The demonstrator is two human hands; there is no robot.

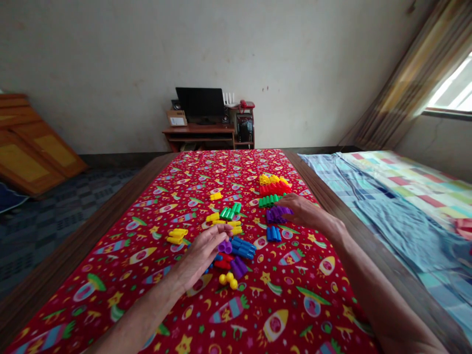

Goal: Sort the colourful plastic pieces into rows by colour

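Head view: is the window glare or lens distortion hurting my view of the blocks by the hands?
Head view: window blown out at upper right, but the blocks are evenly lit and sharp; wide-angle bending splays the table edges; left hand and right hand clear, without blur.

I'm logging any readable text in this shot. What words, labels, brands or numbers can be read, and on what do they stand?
No text can be read.
Cardboard box on the desk: a pale label, too small and blurred to read.
Monitor: dark screen, no brand legible.
Tablecloth: only rockets, stars and planets, no words.
Coloured plastic blocks near the right hand, and those by the left hand: no markings visible.
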